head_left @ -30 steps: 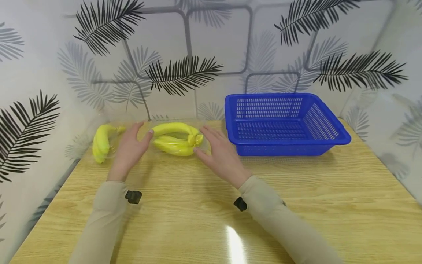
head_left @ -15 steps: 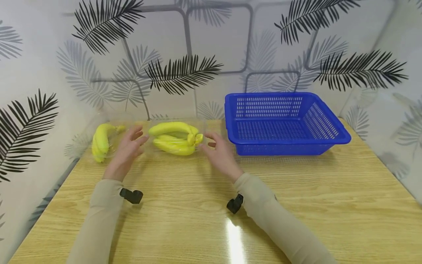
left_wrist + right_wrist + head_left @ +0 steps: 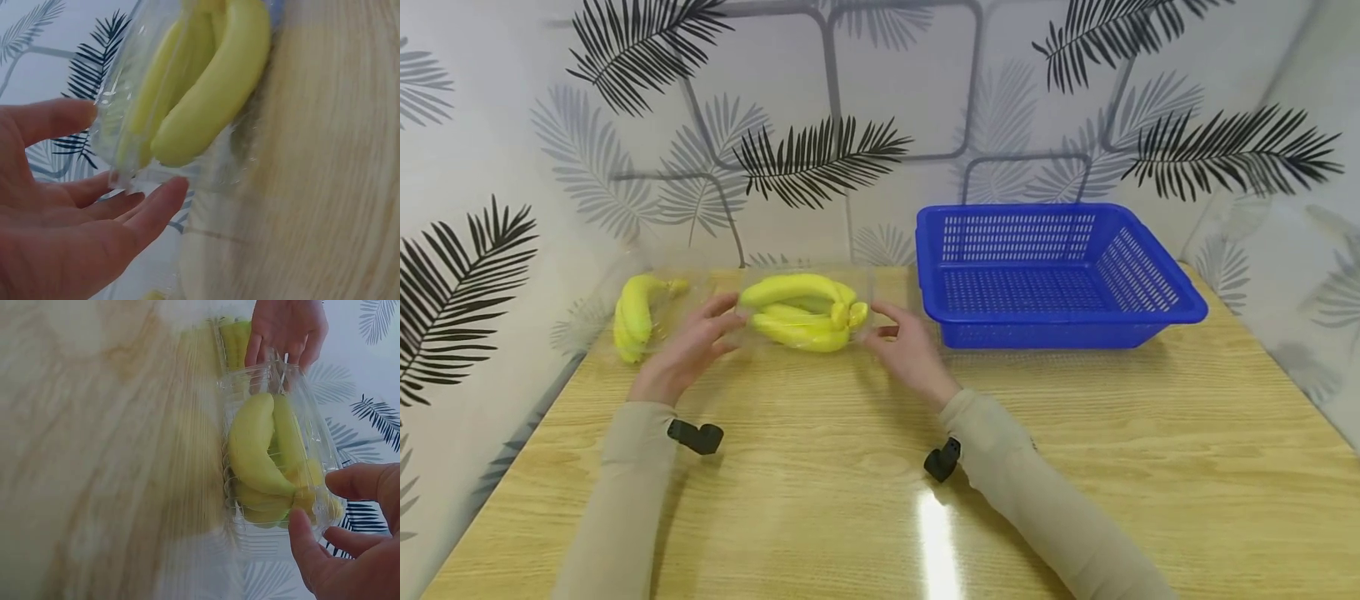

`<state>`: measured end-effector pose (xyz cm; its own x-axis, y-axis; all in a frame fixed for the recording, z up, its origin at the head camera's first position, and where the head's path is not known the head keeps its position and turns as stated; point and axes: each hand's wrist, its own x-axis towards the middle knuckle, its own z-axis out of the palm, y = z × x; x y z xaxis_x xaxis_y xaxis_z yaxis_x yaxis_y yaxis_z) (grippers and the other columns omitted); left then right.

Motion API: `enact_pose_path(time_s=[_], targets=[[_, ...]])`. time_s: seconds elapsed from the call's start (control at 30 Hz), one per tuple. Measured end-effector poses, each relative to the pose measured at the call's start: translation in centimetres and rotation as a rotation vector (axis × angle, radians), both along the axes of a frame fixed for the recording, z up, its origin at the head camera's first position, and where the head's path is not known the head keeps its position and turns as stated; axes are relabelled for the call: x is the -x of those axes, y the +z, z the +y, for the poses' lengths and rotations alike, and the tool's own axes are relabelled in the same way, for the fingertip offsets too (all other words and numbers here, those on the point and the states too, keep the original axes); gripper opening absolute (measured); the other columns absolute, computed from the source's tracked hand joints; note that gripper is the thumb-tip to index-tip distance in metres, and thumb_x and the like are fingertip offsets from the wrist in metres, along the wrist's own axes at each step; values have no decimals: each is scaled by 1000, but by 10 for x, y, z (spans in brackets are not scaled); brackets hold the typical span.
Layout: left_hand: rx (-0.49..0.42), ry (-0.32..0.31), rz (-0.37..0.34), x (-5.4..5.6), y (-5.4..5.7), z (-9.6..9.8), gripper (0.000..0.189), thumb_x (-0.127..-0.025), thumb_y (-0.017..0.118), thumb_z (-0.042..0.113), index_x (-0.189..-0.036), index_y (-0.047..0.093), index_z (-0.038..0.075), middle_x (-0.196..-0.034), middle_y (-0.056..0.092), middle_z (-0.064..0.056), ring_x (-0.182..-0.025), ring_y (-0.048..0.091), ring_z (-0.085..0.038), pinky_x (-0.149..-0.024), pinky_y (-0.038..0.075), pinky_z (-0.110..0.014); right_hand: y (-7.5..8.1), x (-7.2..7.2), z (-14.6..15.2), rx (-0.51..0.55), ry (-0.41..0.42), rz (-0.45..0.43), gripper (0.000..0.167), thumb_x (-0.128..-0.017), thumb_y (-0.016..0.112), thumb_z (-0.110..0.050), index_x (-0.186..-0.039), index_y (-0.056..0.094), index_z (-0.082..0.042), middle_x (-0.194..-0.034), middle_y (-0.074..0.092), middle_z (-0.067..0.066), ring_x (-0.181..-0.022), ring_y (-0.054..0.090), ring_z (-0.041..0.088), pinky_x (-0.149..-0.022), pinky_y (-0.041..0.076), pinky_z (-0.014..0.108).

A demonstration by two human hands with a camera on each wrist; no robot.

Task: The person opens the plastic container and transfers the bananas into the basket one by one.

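Note:
A clear plastic clamshell box with yellow bananas inside lies lengthwise near the wall, at the back of the table. My left hand holds its left end; in the left wrist view that hand's thumb and fingers are at the box's edges. At the opposite end, my right hand holds the corner by the banana stems. From the right wrist, the thumb lies against the box's side and the other fingers are near the lid edge. Whether the box is lifted off the table, I cannot tell.
Farther left, a second clear box with bananas stands beside my left hand. A blue perforated basket sits to the right of my right hand, near the patterned wall. Wood-grain table stretches in front.
Both hands first drew slightly apart and bent their fingers around the box ends. Since half a second ago they have closed in on the ends. The bananas hardly moved.

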<state>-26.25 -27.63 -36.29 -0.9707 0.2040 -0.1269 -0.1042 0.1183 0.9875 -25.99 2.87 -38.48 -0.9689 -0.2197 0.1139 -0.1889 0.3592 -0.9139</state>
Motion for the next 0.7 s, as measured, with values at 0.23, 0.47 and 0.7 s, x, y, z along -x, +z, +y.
enact_pose_path(time_s=[0.23,0.47,0.7], targets=[[48,-66,-47,-5,6,-7,70,-101,49,10,-157,7,3,-162,4,-12,-139,25,-35,-110,29,-50,5,-11,2,-37,-5,-33,54,-91,70,-14,-141,50,-6,-141,50,13,-106,61,24,-78,55,36],[72,-82,-68,-7,7,-11,68,-101,50,13,-156,10,3,-161,7,-13,-138,25,-35,-108,32,-48,8,-17,2,-131,-8,-14,58,-89,73,-20,-139,48,-5,-139,48,15,-105,58,24,-77,54,36],[16,-62,-108,-3,8,-13,60,-109,34,24,-157,5,3,-162,2,-14,-144,18,-36,-103,36,-38,8,-15,-1,-309,-16,155,76,-86,75,-31,-147,38,-7,-153,31,12,-133,40,32,-108,38,47]])
